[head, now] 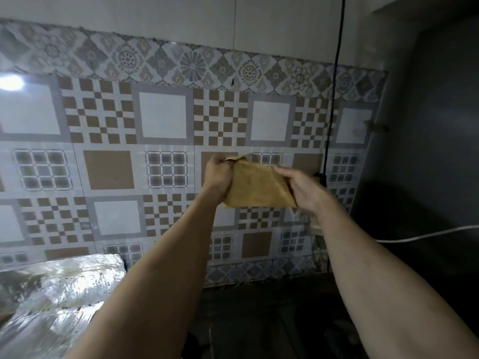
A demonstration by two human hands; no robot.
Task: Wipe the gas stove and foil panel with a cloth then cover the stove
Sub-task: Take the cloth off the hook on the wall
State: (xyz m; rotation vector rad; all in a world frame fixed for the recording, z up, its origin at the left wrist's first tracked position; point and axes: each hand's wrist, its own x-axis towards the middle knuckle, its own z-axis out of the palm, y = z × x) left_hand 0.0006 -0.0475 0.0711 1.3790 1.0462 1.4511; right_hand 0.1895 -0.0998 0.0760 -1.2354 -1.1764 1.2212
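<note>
I hold a tan cloth (255, 186) stretched between both hands, raised in front of the patterned wall. My left hand (219, 174) grips its upper left corner in a closed fist. My right hand (302, 189) pinches the cloth's right edge. Crinkled silver foil panel (59, 288) fills the lower left corner, below and left of my left forearm. The gas stove itself is not clearly visible; the area under my arms is dark.
A patterned tile-print backsplash (160, 141) covers the wall ahead. A dark cable (334, 86) hangs down at the right, and a white cord (420, 235) runs across a dark grey side wall (427, 151). The counter (259, 307) below is dim.
</note>
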